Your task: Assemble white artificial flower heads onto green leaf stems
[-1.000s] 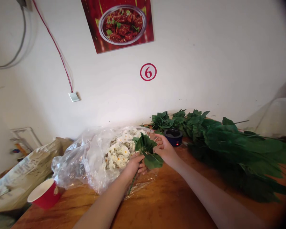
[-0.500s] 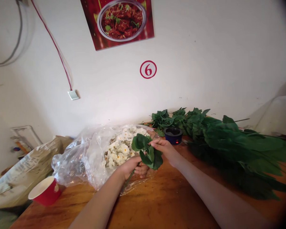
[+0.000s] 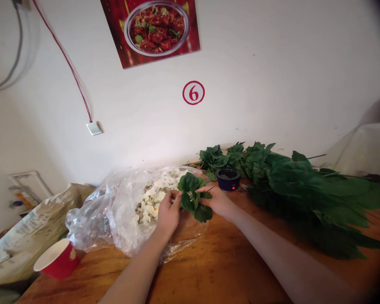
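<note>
My left hand point(image 3: 169, 213) and my right hand point(image 3: 215, 201) meet around a sprig of artificial green leaves point(image 3: 190, 197), held between them. The left hand's fingers close on the lower part of the sprig, and its stem is hidden. My right fingertips pinch the sprig from the other side. Just behind and left of my hands, a mass of small white artificial flowers point(image 3: 150, 202) lies in a clear plastic bag point(image 3: 91, 223), which my left hand is touching or nearly touching.
A long pile of green leafy stems point(image 3: 304, 198) covers the right of the wooden table point(image 3: 228, 261). A small dark blue container point(image 3: 228, 178) stands behind my right hand. A red paper cup point(image 3: 57, 258) sits near the left table edge, beside a printed sack point(image 3: 25, 240).
My hands have come closer together, and the left hand has turned upright. The sprig now stands more compactly between them, with its lower stem no longer showing. The view has shifted slightly.
</note>
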`<state>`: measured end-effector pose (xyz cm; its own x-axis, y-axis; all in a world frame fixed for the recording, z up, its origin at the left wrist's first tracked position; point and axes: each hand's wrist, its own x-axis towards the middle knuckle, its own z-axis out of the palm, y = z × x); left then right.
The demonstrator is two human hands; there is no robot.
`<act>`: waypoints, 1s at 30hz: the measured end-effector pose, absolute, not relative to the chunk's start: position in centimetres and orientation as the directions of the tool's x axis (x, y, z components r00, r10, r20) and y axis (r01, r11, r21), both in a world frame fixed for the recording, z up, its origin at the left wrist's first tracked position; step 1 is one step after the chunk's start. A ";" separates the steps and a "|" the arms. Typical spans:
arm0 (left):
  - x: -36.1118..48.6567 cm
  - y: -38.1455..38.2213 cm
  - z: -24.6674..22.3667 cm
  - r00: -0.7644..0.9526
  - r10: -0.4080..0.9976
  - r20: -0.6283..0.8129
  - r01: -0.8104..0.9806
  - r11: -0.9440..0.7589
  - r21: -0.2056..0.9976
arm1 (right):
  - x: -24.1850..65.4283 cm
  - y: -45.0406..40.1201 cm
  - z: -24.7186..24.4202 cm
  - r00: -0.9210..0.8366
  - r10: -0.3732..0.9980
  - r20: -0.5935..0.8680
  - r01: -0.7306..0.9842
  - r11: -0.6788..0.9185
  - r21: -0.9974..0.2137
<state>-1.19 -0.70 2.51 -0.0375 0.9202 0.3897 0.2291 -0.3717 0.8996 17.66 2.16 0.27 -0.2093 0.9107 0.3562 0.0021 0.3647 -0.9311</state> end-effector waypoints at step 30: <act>-0.9 -0.2 1.5 0.316 0.632 0.708 0.586 -0.716 0.378 | 16.4 1.3 -0.8 -0.281 0.833 0.477 0.104 0.521 -0.847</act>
<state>-0.89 -0.16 1.49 0.3156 0.6322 0.7076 0.5864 -0.7162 0.3784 16.43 1.27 -0.80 -0.2808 0.8326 0.4775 0.1043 0.5210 -0.8471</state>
